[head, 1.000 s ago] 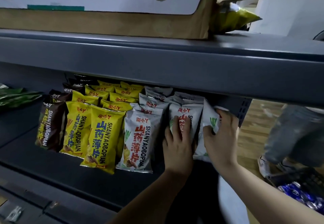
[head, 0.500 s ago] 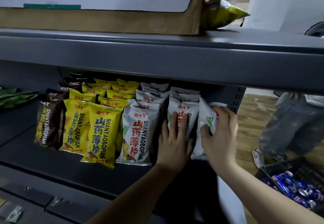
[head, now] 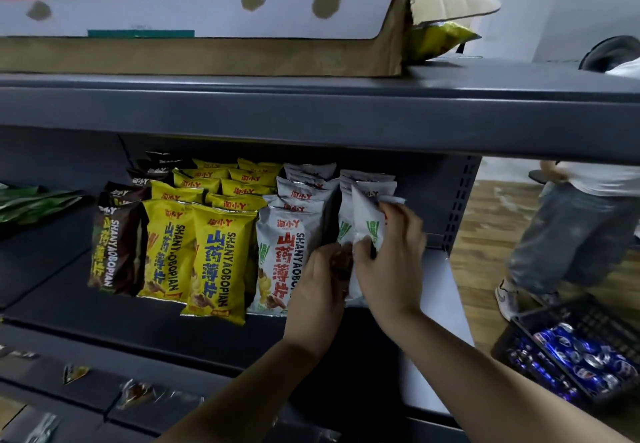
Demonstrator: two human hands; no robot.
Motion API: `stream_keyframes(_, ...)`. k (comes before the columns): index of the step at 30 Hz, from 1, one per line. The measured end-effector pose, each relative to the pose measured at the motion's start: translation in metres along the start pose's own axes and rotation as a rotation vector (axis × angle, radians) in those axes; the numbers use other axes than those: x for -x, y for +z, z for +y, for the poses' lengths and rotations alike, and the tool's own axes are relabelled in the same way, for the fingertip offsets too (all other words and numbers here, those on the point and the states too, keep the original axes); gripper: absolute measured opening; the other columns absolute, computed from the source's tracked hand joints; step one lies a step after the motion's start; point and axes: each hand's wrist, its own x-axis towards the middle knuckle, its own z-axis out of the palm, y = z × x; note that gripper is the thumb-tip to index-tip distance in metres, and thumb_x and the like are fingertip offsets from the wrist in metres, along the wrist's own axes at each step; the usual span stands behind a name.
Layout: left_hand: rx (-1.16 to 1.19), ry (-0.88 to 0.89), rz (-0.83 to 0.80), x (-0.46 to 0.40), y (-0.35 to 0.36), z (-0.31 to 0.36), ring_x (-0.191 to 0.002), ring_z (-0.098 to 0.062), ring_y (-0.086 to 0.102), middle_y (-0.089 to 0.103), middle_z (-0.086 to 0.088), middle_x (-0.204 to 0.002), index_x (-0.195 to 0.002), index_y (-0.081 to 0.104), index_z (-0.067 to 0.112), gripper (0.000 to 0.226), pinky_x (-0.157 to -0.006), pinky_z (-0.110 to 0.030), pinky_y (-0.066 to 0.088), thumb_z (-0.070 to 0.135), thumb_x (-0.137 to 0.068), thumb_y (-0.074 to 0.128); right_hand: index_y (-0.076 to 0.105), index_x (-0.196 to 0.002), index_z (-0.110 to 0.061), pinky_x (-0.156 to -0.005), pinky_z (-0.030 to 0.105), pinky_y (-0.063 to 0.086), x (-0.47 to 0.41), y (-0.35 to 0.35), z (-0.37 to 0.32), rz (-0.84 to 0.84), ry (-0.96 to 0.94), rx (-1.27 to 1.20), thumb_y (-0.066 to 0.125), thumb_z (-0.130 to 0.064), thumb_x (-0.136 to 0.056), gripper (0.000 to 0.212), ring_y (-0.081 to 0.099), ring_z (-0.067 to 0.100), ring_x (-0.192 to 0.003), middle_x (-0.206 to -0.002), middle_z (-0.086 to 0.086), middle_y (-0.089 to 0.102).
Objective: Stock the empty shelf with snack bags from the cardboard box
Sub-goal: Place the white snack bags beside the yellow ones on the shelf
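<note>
Right hand (head: 389, 255) grips a white snack bag (head: 369, 224), upright at the right end of the shelf (head: 104, 314) row. Left hand (head: 317, 290) curls on its lower edge. Cardboard box (head: 207, 51) sits above.

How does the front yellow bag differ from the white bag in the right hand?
The front yellow bag stands untouched, print facing out; the white bag is turned edge-on, held by the right hand. Yellow sits mid-shelf, white at the row's right end. Both stand upright on one shelf.
</note>
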Motion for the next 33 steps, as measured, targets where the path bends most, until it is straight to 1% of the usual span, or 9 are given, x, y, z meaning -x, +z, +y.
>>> stream_keyframes(3, 0.064, -0.037, 0.011, 0.004, -0.007, -0.005, -0.097, -0.022, 0.062, 0.062, -0.005, -0.113, -0.121, 0.049, 0.018, 0.040, -0.074, -0.040, 0.053, 0.019, -0.084, 0.037, 0.048, -0.131, -0.014, -0.080, 0.040, 0.048, 0.002, 0.014, -0.001, 0.013, -0.004, 0.071, 0.064, -0.013, -0.075, 0.058, 0.041, 0.031, -0.112, -0.138, 0.008, 0.039)
stream_keyframes(8, -0.029, 0.007, -0.068, 0.012, -0.012, -0.009, -0.103, -0.022, 0.060, 0.060, -0.008, -0.122, -0.129, 0.050, 0.012, 0.045, -0.078, -0.017, 0.043, 0.010, -0.084, 0.046, 0.039, -0.140, -0.013, -0.077, 0.044, 0.048, 0.011, 0.039, -0.005, 0.007, 0.102, 0.263, 0.066, -0.027, -0.075, 0.072, 0.043, 0.035, -0.116, -0.145, 0.012, 0.036)
stream_keyframes(12, -0.037, -0.021, -0.133, 0.015, -0.012, -0.005, -0.126, -0.021, 0.046, 0.039, -0.007, -0.145, -0.148, 0.023, 0.011, 0.064, -0.091, -0.010, 0.033, 0.013, -0.091, 0.053, 0.022, -0.149, -0.012, -0.091, 0.054, 0.041, 0.010, 0.049, -0.008, -0.064, 0.113, 0.352, 0.055, -0.049, -0.083, 0.083, 0.030, 0.039, -0.135, -0.155, 0.017, 0.021)
stream_keyframes(16, -0.147, -0.006, -0.307, 0.018, -0.004, 0.002, -0.145, -0.011, 0.004, 0.001, -0.003, -0.158, -0.147, -0.012, 0.017, 0.080, -0.118, -0.029, 0.014, 0.042, -0.092, 0.040, 0.008, -0.152, -0.017, -0.105, 0.048, 0.034, 0.011, 0.041, -0.010, -0.140, 0.100, 0.181, 0.030, -0.056, -0.090, 0.076, 0.013, 0.031, -0.143, -0.159, 0.012, 0.002)
stream_keyframes(21, -0.518, -0.138, -0.306, 0.011, 0.022, 0.004, -0.114, -0.031, 0.060, 0.050, -0.030, -0.131, -0.137, 0.036, -0.011, 0.079, -0.089, -0.034, 0.051, 0.045, -0.081, 0.029, 0.009, -0.152, -0.017, -0.106, 0.013, 0.023, 0.022, 0.018, 0.008, -0.140, 0.175, -0.308, 0.056, -0.026, -0.092, 0.077, 0.025, 0.007, -0.134, -0.154, 0.004, 0.010)
stream_keyframes(25, -0.453, -0.276, -0.368, 0.011, 0.028, 0.009, -0.142, -0.033, 0.021, 0.007, -0.025, -0.154, -0.144, -0.010, -0.010, 0.086, -0.115, -0.038, 0.018, 0.051, -0.093, 0.021, 0.036, -0.138, -0.017, -0.098, 0.031, 0.047, 0.018, 0.012, 0.031, -0.216, 0.265, -0.475, 0.069, -0.033, -0.078, 0.071, 0.053, 0.007, -0.118, -0.129, -0.002, 0.054)
stream_keyframes(28, -0.473, -0.243, -0.240, 0.015, 0.028, 0.015, -0.131, -0.039, 0.041, 0.031, -0.033, -0.143, -0.141, 0.012, -0.018, 0.083, -0.109, -0.043, 0.034, 0.040, -0.089, 0.041, 0.059, -0.107, -0.016, -0.079, 0.021, 0.054, 0.017, 0.011, 0.037, -0.280, 0.265, -0.526, 0.074, -0.014, -0.079, 0.032, 0.065, -0.001, -0.095, -0.102, -0.006, 0.069)
stream_keyframes(30, -0.496, -0.233, -0.253, 0.017, 0.037, 0.017, -0.118, -0.044, 0.053, 0.045, -0.038, -0.131, -0.132, 0.037, -0.018, 0.075, -0.097, -0.048, 0.046, 0.038, -0.082, 0.036, 0.063, -0.102, -0.014, -0.078, 0.026, 0.056, 0.018, 0.016, 0.038, -0.277, 0.283, -0.458, 0.076, -0.030, -0.074, 0.034, 0.067, 0.005, -0.093, -0.100, -0.001, 0.069)
stream_keyframes(33, -0.579, -0.133, -0.203, 0.016, 0.042, 0.021, -0.121, -0.046, 0.050, 0.043, -0.039, -0.132, -0.130, 0.042, -0.014, 0.067, -0.093, -0.052, 0.048, 0.035, -0.085, 0.034, 0.057, -0.103, -0.015, -0.080, 0.033, 0.057, 0.020, 0.026, 0.041, -0.254, 0.354, -0.348, 0.065, -0.059, -0.064, 0.059, 0.064, 0.012, -0.095, -0.104, 0.006, 0.062)
